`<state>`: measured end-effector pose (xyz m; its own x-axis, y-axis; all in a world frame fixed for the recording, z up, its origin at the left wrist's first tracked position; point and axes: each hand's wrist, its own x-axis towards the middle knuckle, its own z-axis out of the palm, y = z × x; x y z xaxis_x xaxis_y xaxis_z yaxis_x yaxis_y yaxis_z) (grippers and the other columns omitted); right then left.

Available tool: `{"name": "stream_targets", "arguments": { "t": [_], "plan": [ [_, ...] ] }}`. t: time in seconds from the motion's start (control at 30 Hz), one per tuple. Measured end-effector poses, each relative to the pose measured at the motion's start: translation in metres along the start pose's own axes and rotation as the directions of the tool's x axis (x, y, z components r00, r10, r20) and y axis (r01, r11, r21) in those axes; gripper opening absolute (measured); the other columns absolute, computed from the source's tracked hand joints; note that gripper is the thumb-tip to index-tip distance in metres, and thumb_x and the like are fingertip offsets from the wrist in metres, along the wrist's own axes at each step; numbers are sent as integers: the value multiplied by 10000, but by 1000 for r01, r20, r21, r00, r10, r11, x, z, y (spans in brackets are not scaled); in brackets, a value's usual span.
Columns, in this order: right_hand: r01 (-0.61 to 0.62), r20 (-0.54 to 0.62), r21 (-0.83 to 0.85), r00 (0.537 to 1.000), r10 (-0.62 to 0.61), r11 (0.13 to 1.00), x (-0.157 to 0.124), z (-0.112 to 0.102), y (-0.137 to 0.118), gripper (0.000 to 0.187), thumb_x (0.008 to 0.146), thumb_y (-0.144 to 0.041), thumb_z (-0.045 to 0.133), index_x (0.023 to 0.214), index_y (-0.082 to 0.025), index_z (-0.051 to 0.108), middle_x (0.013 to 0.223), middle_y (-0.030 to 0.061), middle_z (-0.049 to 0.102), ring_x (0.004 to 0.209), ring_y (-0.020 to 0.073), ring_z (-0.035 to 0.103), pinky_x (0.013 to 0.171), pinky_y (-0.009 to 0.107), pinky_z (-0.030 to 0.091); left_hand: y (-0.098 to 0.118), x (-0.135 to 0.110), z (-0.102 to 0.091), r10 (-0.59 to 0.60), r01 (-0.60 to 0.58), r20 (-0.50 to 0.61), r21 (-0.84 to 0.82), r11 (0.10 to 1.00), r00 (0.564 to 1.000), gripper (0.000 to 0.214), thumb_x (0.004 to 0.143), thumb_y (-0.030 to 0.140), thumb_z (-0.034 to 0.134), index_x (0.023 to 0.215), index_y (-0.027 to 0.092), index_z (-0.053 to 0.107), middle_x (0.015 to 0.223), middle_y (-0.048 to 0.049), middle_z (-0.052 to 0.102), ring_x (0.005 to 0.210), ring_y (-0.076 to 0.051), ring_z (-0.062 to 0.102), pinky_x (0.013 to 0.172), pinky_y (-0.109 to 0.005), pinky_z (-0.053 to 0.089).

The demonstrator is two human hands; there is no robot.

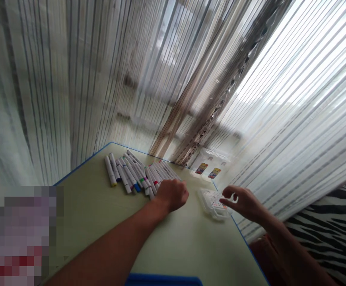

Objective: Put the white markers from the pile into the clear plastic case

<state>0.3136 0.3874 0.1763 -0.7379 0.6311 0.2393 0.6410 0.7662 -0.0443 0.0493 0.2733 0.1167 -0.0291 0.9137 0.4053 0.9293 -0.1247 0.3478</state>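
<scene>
"While the markers (130, 174) lie beyond and to the left of the left grip (172, 194), how is that grip set?"
"Curled into a fist; I cannot tell whether anything is inside."
"And the right grip (229, 198)?"
"Thumb and fingers parted, at the edge of the clear case (210, 204) on the counter (179, 242); contact is unclear."

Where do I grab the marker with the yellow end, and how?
I'd pinch the yellow-ended marker around its middle, coming down from above and slightly from the left. It's long and slim and lies flat, so finger and thumb should fit across it. On its left there's just tabletop, while another marker lies close along its right.
</scene>
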Motion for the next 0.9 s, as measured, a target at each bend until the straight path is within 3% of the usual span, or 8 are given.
{"name": "stream_targets", "arguments": {
  "t": [0.07,0.17,0.3,0.43,0.57,0.73,0.8,0.9],
  "plan": [
    [6,80,-8,997,-5,1000,-28,11,1,157,793,-345,689,828,-195,661,764,40,682,665,185,628,622,306,517,2,0,0,4,-4,6,-13,1000,1000,324,876,275,404,864,152,703,826,-164,733,771,-335,717,654,-420,520],
    [37,84,-36,996,-34,999,-51,30,-2,170,789,-254,684,950,-198,676,903,72,700,788,216,651,726,342,528,4,-1,0,13,-12,14,-31,999,1000,321,873,268,404,861,144,700,826,-176,726,774,-342,710,666,-431,510],
    [97,78,-61,993,-93,993,-53,44,-10,127,889,-181,537,849,-214,653,869,77,694,859,252,628,760,373,513,8,-4,-2,11,-10,14,-58,998,1000,301,875,274,420,830,151,691,818,-153,719,782,-315,701,707,-415,498],
    [104,-60,-57,992,-108,993,-39,30,-21,173,955,-260,446,944,-216,613,886,110,667,867,290,591,773,436,495,12,-7,-6,1,-4,-20,-111,994,1000,268,893,294,432,879,179,674,858,-98,709,806,-253,686,742,-361,495],
    [35,-361,226,931,50,973,-14,3,-43,214,970,-378,432,972,-222,578,863,77,647,799,256,595,721,377,488,10,-7,-7,-24,-10,-147,-227,974,989,403,956,396,365,1253,175,525,1189,-118,618,1055,-227,619,858,-331,488],
    [103,-411,576,894,179,811,24,1,-75,379,959,-500,420,926,-194,641,702,19,584,653,190,530,604,300,429,0,-2,-4,-138,-83,-303,-615,784,943,595,928,520,429,1388,145,388,1380,-165,484,1151,-241,554,950,-360,455],
    [128,-398,658,895,199,742,35,12,-81,426,941,-531,444,880,-178,674,673,18,570,623,178,508,574,292,408,-4,0,-4,-144,-79,-248,-710,700,958,554,932,540,404,1331,158,458,1301,-138,567,1087,-233,593,894,-335,472],
    [145,-380,726,900,215,672,43,32,-78,452,917,-555,485,875,-166,710,673,23,574,622,174,513,575,291,417,-4,0,-6,-91,-33,-118,-771,636,989,466,948,536,365,1073,155,604,963,-71,695,862,-203,645,733,-279,478]
  ]
}}
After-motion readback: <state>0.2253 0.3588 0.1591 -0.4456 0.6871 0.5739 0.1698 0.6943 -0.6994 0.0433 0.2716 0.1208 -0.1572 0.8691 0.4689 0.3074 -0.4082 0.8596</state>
